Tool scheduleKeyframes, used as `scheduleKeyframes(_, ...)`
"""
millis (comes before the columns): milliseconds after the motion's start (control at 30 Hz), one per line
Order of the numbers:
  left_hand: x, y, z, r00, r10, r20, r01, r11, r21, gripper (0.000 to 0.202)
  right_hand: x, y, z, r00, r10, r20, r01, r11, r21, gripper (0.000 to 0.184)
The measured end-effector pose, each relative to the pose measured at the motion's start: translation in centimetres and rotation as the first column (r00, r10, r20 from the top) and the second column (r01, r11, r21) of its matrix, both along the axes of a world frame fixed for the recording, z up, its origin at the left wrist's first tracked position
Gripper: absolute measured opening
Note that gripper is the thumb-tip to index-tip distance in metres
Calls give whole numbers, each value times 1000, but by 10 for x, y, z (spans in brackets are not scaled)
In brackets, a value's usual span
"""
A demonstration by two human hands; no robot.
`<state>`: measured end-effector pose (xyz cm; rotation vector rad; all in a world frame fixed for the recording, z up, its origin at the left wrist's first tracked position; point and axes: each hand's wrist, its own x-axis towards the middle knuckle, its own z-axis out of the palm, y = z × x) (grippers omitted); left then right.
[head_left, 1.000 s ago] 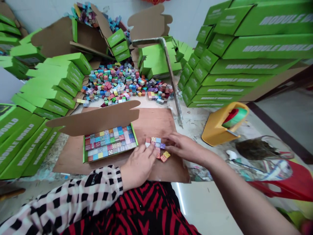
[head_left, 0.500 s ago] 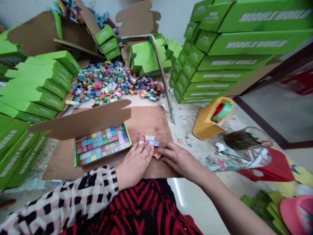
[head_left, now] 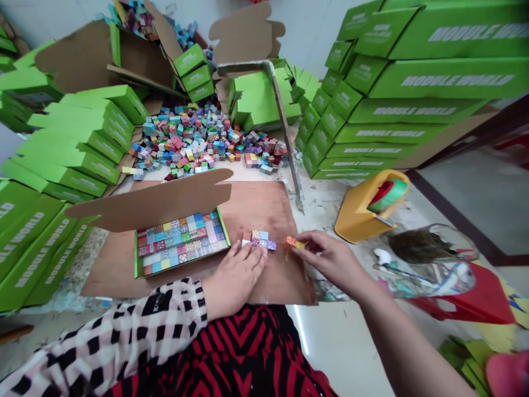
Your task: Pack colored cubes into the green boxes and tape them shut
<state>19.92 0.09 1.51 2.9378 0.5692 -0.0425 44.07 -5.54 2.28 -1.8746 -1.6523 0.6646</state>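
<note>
An open green box (head_left: 136, 259) with a brown cardboard lid lies on a brown board (head_left: 256, 207), its tray filled with small patterned cubes. Right of it sits a short row of cubes (head_left: 259, 239). My left hand (head_left: 235, 275) rests on the board with its fingers laid over the near side of that row. My right hand (head_left: 330, 258) hovers to the right of the row and pinches an orange and yellow cube (head_left: 291, 242) between fingertips.
A heap of loose coloured cubes (head_left: 198, 140) lies behind the board. Stacks of green boxes (head_left: 384, 105) rise at the right, and more green boxes (head_left: 70, 143) at the left. A yellow tape dispenser (head_left: 363, 212) and a red stool (head_left: 467, 300) stand at the right.
My right hand has lifted away from the cube row to the right, carrying one orange cube. The left hand stays on the row. The loose cubes near the row are gone from the board.
</note>
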Motion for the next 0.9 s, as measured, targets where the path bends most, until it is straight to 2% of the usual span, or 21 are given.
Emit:
scheduleKeyframes(67,0,0,0,1000,2,2,-2,1000,-8,53,3,9,-6,998,-17,54,15,1000,26,30)
scheduleKeyframes(200,0,0,-1,1000,-1,9,1,1000,-21,54,-1,25,-14,986,70,150,-76,996,39,25)
scheduleKeyframes(333,0,0,-4,1000,9,14,-9,1000,-21,54,-7,33,-15,982,130,134,-138,989,52,23)
scheduleKeyframes(633,0,0,-7,1000,-2,11,2,1000,-20,52,-7,34,-15,976,204,76,-210,975,70,16)
scheduleKeyframes(900,0,0,-6,1000,6,-14,-7,999,-35,54,-8,27,-11,965,246,95,-251,967,49,24)
